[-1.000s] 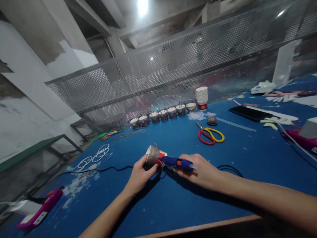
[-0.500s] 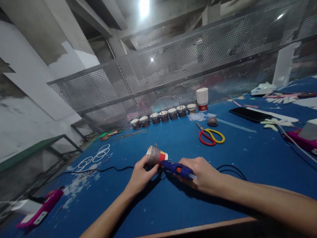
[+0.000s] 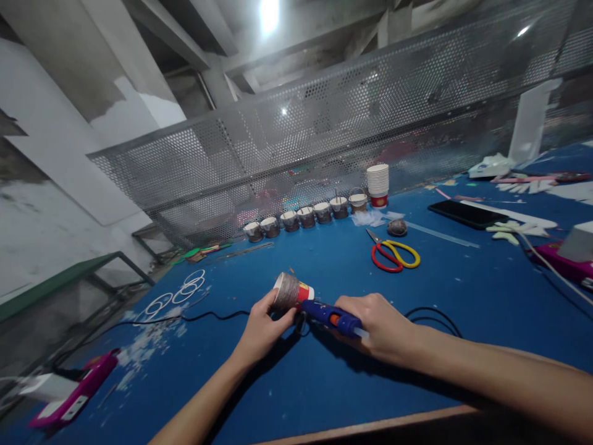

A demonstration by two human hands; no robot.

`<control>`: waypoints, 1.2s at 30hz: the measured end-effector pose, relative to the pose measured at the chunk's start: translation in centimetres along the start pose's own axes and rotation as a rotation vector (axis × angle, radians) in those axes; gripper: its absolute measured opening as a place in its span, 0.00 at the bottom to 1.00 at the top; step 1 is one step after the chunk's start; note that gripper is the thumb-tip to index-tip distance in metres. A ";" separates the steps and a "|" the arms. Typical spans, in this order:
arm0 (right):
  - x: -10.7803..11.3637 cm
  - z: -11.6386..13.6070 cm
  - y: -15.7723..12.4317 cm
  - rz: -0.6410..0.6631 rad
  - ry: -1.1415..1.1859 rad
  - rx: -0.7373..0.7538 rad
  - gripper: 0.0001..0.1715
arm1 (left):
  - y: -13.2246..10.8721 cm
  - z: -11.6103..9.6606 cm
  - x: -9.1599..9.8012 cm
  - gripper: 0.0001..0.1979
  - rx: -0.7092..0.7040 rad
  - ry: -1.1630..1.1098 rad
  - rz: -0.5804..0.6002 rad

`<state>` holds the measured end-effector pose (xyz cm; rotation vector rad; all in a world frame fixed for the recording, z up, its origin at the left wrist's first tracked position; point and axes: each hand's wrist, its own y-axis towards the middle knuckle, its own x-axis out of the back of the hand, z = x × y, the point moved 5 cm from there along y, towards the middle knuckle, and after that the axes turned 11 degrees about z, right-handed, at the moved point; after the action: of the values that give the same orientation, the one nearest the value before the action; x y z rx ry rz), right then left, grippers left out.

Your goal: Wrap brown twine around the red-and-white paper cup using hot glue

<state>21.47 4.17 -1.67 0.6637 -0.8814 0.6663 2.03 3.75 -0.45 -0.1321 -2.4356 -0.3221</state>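
Note:
Tilted on its side, a paper cup [image 3: 288, 290] is gripped by my left hand [image 3: 263, 327], thumb and fingers around it. Grey-brown cord covers most of its wall, and a red band shows near its base. My right hand [image 3: 377, 324] is closed around a blue hot glue gun [image 3: 333, 316] with a clear glue stick at its back end. The gun's nozzle end is at the red part of the cup; whether it touches is hidden. A black cable loops beneath the gun.
Several cord-wrapped cups [image 3: 306, 217] line the back, beside a stack of paper cups [image 3: 378, 185]. Scissors [image 3: 393, 254], a cord ball [image 3: 397, 228] and a phone [image 3: 467, 214] lie to the right. White rings [image 3: 189, 286] and a magenta power strip [image 3: 76, 389] are at left.

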 end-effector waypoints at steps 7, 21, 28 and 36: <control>0.6 -0.6 -0.1 -0.053 0.153 0.022 0.11 | 0.0 0.3 0.0 0.16 -0.018 0.001 0.007; 1.0 -0.7 -0.3 -0.043 0.224 -0.003 0.11 | -0.2 0.1 0.2 0.17 -0.055 0.004 0.040; 0.9 -1.2 -0.3 -0.059 0.222 -0.032 0.12 | -0.2 0.0 0.2 0.15 -0.115 0.029 0.067; 1.5 -0.8 -0.3 -0.041 0.268 -0.030 0.13 | -0.2 0.0 0.3 0.15 -0.141 0.058 0.096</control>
<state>22.77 4.98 -0.81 0.5489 -0.6267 0.6864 1.72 3.51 -0.27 -0.2969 -2.3394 -0.4482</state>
